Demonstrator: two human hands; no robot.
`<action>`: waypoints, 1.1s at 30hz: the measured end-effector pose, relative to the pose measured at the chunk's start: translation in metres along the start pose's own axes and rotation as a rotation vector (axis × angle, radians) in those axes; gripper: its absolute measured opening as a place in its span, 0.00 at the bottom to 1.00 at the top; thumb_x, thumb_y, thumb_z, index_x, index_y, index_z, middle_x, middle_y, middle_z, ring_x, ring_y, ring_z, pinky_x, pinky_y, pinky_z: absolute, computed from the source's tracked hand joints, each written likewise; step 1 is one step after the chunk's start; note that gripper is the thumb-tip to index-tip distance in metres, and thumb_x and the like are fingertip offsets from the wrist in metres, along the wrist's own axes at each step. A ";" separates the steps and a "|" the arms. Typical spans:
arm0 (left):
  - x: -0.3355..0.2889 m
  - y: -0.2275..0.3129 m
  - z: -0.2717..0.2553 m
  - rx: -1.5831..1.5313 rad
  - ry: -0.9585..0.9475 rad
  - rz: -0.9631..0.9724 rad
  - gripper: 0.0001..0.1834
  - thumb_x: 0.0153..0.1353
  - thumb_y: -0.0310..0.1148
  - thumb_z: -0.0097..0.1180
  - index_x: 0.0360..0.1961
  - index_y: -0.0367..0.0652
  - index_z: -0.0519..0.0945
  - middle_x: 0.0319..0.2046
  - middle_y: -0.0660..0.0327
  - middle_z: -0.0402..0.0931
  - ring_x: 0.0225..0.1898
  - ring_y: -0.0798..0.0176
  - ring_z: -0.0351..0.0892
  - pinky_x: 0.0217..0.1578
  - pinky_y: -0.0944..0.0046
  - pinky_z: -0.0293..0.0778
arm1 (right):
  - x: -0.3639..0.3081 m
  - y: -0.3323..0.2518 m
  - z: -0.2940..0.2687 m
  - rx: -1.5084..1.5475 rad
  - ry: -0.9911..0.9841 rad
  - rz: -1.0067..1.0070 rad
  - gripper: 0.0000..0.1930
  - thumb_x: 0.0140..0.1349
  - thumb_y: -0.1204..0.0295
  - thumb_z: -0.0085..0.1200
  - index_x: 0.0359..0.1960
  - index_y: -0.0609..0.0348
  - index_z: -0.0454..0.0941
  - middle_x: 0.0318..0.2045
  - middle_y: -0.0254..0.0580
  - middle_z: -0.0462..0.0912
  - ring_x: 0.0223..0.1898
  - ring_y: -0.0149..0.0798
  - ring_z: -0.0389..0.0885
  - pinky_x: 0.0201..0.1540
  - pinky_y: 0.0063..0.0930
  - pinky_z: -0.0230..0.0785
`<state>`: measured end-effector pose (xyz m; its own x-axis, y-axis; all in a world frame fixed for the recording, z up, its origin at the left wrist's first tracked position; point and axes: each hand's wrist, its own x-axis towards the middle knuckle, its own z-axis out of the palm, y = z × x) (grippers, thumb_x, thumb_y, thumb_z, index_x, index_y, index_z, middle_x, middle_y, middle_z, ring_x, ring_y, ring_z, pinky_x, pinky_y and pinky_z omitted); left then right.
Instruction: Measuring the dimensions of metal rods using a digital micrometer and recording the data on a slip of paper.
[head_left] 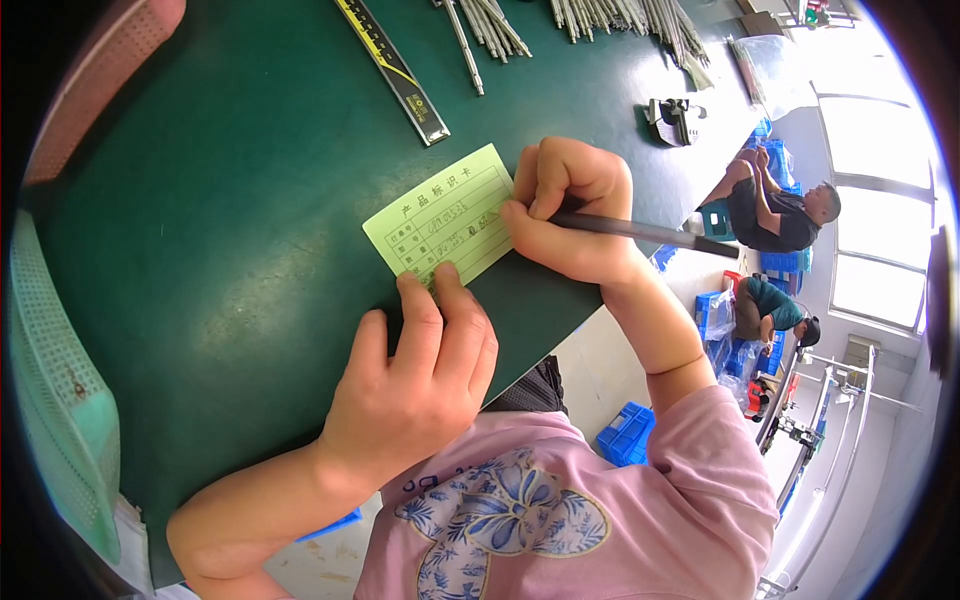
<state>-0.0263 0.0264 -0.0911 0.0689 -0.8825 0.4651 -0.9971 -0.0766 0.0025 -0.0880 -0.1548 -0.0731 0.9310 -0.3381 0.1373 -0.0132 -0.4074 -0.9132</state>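
Note:
A light green printed card (440, 215) lies on the dark green table (250, 240), partly filled in with handwriting. My left hand (415, 370) rests over its lower edge, fingertips on the card and fingers apart. At the card's right side my right hand (570, 210) is closed around a dark pen (650, 232). The pen's back end points to the right, while its tip is hidden behind my fingers at the card's right part.
A black and yellow ruler (395, 75) lies beyond the card. Bundles of thin metal rods (490, 25) and a dark tape dispenser-like object (673, 120) are farther back. A pink basket (95, 90) and a green basket (65, 400) stand left. Two people (775, 200) sit at right.

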 end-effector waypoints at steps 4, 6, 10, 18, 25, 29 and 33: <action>-0.001 0.001 0.000 -0.003 0.006 -0.009 0.08 0.49 0.30 0.46 0.25 0.37 0.75 0.32 0.56 0.73 0.35 0.58 0.70 0.23 0.68 0.63 | -0.001 0.001 0.000 -0.038 0.010 -0.001 0.16 0.38 0.88 0.50 0.11 0.57 0.55 0.11 0.32 0.63 0.15 0.24 0.58 0.17 0.17 0.46; -0.001 0.000 -0.001 -0.005 -0.003 -0.001 0.08 0.49 0.30 0.46 0.25 0.37 0.76 0.32 0.56 0.73 0.35 0.58 0.70 0.23 0.68 0.63 | -0.001 0.000 0.000 -0.030 0.007 0.003 0.16 0.38 0.88 0.50 0.11 0.57 0.55 0.11 0.32 0.63 0.15 0.24 0.58 0.17 0.17 0.46; -0.002 0.000 -0.001 0.001 0.001 -0.008 0.08 0.49 0.30 0.46 0.25 0.38 0.76 0.32 0.56 0.73 0.35 0.58 0.70 0.23 0.68 0.62 | -0.002 -0.002 -0.002 -0.048 -0.056 0.029 0.15 0.38 0.88 0.49 0.11 0.57 0.55 0.12 0.32 0.63 0.15 0.24 0.57 0.17 0.17 0.46; -0.004 0.000 -0.001 0.005 -0.006 0.006 0.09 0.49 0.31 0.45 0.26 0.38 0.76 0.33 0.56 0.73 0.35 0.58 0.69 0.23 0.68 0.62 | -0.001 0.000 0.002 -0.048 0.020 -0.003 0.15 0.37 0.88 0.49 0.11 0.57 0.55 0.12 0.32 0.63 0.15 0.24 0.57 0.17 0.17 0.46; -0.003 -0.001 0.000 -0.001 0.003 0.002 0.09 0.49 0.30 0.45 0.26 0.38 0.76 0.33 0.56 0.73 0.35 0.58 0.69 0.24 0.68 0.63 | -0.002 0.003 -0.001 -0.068 0.014 -0.049 0.12 0.38 0.83 0.50 0.11 0.59 0.58 0.11 0.30 0.62 0.13 0.20 0.56 0.14 0.15 0.48; -0.003 -0.002 -0.001 0.019 0.000 0.020 0.09 0.49 0.30 0.45 0.26 0.38 0.76 0.33 0.56 0.73 0.35 0.58 0.69 0.23 0.68 0.63 | -0.002 0.002 -0.001 -0.074 -0.006 -0.055 0.12 0.38 0.83 0.49 0.11 0.59 0.58 0.11 0.30 0.62 0.13 0.20 0.56 0.14 0.16 0.47; -0.003 -0.002 0.000 0.012 0.002 0.023 0.09 0.49 0.30 0.45 0.26 0.38 0.76 0.33 0.56 0.73 0.35 0.57 0.69 0.23 0.69 0.63 | -0.004 0.002 -0.002 -0.047 0.055 -0.067 0.13 0.37 0.86 0.49 0.11 0.58 0.56 0.11 0.32 0.63 0.14 0.22 0.57 0.15 0.16 0.46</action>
<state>-0.0248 0.0296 -0.0923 0.0458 -0.8830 0.4670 -0.9979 -0.0618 -0.0188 -0.0919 -0.1558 -0.0747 0.9090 -0.3541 0.2199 0.0303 -0.4701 -0.8821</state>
